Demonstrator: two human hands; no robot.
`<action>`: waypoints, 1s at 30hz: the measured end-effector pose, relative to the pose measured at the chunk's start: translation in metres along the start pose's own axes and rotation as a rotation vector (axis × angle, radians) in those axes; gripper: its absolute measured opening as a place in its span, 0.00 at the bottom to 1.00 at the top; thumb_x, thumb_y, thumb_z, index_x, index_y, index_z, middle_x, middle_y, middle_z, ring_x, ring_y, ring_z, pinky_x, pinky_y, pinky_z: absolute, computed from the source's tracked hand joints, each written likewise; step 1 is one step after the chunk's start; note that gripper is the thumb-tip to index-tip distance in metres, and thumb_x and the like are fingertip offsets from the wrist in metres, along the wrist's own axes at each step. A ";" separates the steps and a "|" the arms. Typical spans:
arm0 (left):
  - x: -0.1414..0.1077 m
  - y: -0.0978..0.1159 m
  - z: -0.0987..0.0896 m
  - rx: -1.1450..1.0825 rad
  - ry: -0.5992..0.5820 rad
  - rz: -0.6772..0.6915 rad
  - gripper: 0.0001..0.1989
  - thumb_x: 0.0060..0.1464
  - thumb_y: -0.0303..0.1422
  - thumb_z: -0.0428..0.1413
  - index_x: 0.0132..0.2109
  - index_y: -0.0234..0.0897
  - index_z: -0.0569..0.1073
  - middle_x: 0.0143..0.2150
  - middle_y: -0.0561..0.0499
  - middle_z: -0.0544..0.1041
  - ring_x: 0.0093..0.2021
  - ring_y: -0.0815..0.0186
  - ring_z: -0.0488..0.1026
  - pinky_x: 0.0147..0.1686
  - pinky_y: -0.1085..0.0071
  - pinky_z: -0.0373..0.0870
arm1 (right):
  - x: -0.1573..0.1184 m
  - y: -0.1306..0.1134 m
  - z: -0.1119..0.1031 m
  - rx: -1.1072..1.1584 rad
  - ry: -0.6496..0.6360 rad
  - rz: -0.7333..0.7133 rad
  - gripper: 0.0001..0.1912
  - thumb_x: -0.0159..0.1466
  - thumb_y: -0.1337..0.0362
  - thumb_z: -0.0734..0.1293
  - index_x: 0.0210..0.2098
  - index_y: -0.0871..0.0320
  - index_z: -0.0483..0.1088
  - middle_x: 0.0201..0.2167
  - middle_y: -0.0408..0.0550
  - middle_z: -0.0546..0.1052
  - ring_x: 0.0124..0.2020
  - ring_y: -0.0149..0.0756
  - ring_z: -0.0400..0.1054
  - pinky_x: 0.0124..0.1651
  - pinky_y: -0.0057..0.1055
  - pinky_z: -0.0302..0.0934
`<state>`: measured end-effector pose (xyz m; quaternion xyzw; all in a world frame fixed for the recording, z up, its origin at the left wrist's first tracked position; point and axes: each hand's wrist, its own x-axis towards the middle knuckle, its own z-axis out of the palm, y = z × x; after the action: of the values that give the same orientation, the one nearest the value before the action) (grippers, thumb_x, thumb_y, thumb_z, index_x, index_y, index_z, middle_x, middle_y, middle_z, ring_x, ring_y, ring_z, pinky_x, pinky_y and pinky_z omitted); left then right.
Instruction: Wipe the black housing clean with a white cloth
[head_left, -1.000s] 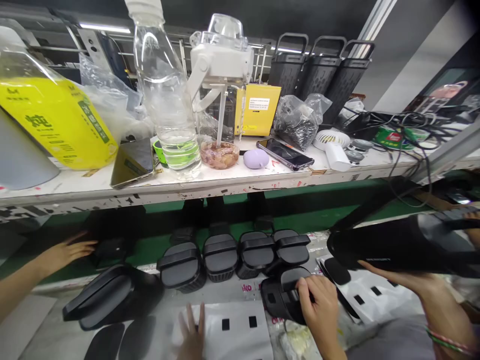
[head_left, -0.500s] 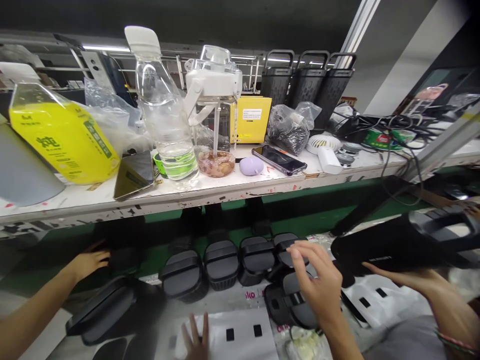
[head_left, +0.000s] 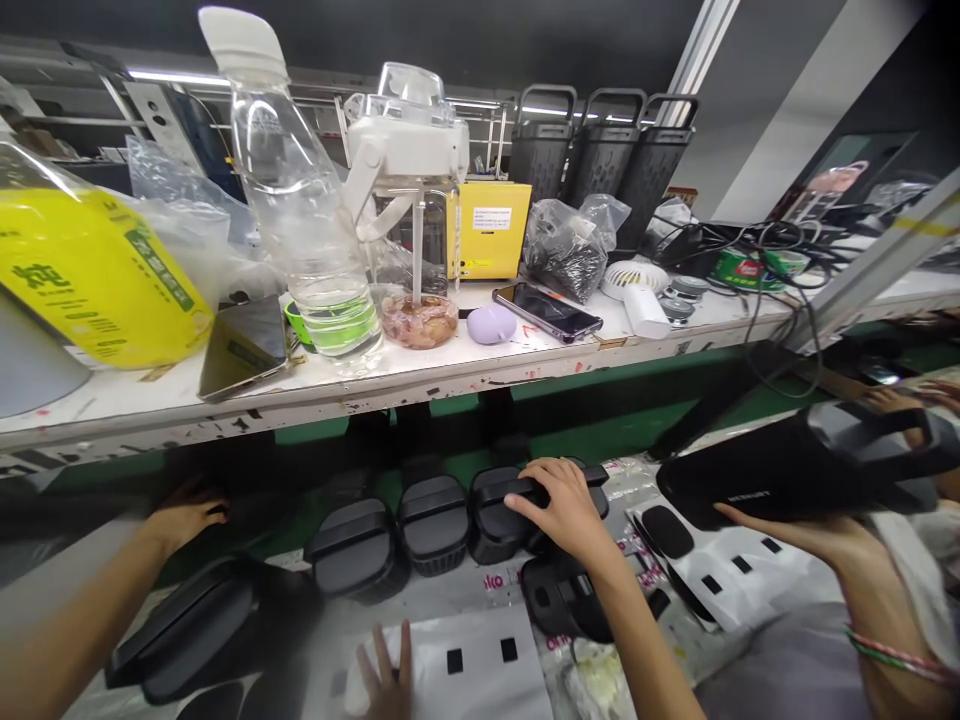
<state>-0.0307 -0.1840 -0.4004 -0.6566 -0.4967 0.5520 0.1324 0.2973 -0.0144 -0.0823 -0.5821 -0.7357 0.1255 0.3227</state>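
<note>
My left hand [head_left: 386, 680] lies flat with fingers spread on a white sheet [head_left: 480, 690] with black squares, at the bottom of the view; its palm is partly cut off. Further forward, my right hand [head_left: 562, 505] curls over the right end of the handle of a black unit with a carry handle [head_left: 499, 520], thumb against its top. That unit stands upright in a row with similar black units [head_left: 356, 550] on the bench. Just below my right wrist, a black open-framed part [head_left: 551, 600] lies on clear printed film.
A co-worker's bare arm [head_left: 161, 530] reaches in from the left, near a tilted black handled unit [head_left: 202, 630]. At right, another person's hand [head_left: 810, 535] supports a large black handled body [head_left: 750, 475]. Above runs a white shelf [head_left: 450, 385] with bottles, phones and a yellow box [head_left: 491, 235].
My right hand has moved left and forward from above the bench onto a black unit's handle. My left hand stays on the sheet. The whole view has shifted slightly.
</note>
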 end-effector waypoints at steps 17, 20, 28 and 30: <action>-0.030 -0.042 -0.035 -0.390 -0.095 0.073 0.57 0.36 0.34 0.64 0.69 0.61 0.43 0.71 0.51 0.35 0.65 0.34 0.28 0.58 0.36 0.28 | -0.007 -0.020 -0.036 0.146 0.676 -0.076 0.07 0.66 0.73 0.60 0.40 0.59 0.68 0.35 0.43 0.72 0.39 0.26 0.66 0.44 0.26 0.60; -0.037 -0.052 -0.044 -0.330 -0.057 0.134 0.54 0.36 0.22 0.60 0.69 0.57 0.49 0.70 0.53 0.33 0.66 0.39 0.26 0.63 0.48 0.21 | -0.027 -0.017 -0.041 0.024 0.567 -0.154 0.05 0.65 0.73 0.62 0.31 0.62 0.63 0.28 0.44 0.67 0.33 0.27 0.61 0.38 0.27 0.56; -0.079 -0.096 -0.114 -0.654 -0.310 0.009 0.59 0.42 0.34 0.62 0.67 0.53 0.26 0.67 0.34 0.20 0.67 0.35 0.26 0.51 0.30 0.27 | -0.090 -0.019 -0.026 -0.375 0.234 -0.208 0.23 0.69 0.61 0.60 0.17 0.59 0.61 0.15 0.40 0.59 0.19 0.31 0.53 0.32 0.28 0.41; -0.087 -0.103 -0.126 -0.732 -0.339 0.016 0.60 0.42 0.34 0.62 0.67 0.50 0.24 0.65 0.32 0.16 0.68 0.37 0.26 0.52 0.31 0.27 | -0.098 -0.019 -0.028 -0.340 0.282 -0.202 0.22 0.67 0.66 0.62 0.17 0.61 0.59 0.15 0.40 0.57 0.18 0.28 0.50 0.31 0.29 0.41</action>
<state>0.0337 -0.1582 -0.2296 -0.5639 -0.6700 0.4402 -0.1985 0.3115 -0.1168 -0.0821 -0.5631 -0.7485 -0.1156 0.3307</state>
